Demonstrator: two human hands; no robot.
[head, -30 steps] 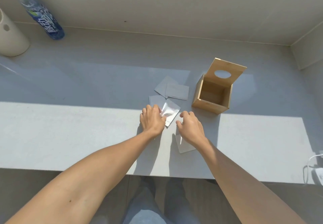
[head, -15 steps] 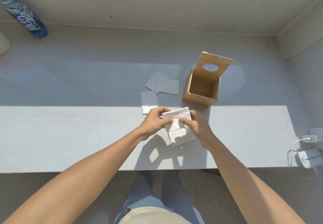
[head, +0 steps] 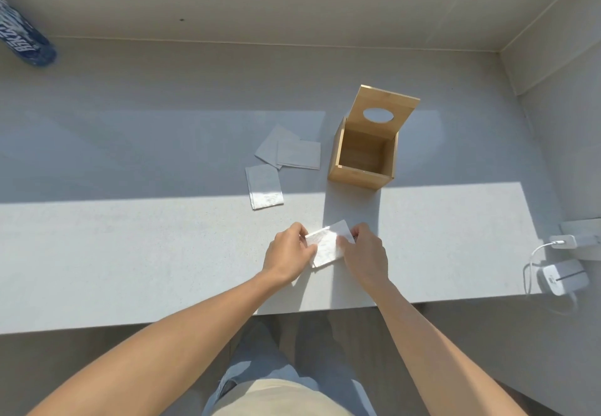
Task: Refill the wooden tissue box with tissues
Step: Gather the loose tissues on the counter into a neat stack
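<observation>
Tissues (head: 328,246) sit pinched between the left hand (head: 287,258) and right hand (head: 366,258) low over the desk (head: 130,253), with the open wooden tissue box (head: 364,159) ahead, slightly right, nearer the right hand.

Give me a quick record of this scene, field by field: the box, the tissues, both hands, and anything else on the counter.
box: wooden tissue box, lid hinged open, interior looks empty
held: folded tissue, pinched between both hands
left hand: fingers on the tissue's left edge
right hand: fingers on its right edge
loose tissues: three flat on the counter, left of the box
other: water bottle far left; white charger at right edge
</observation>
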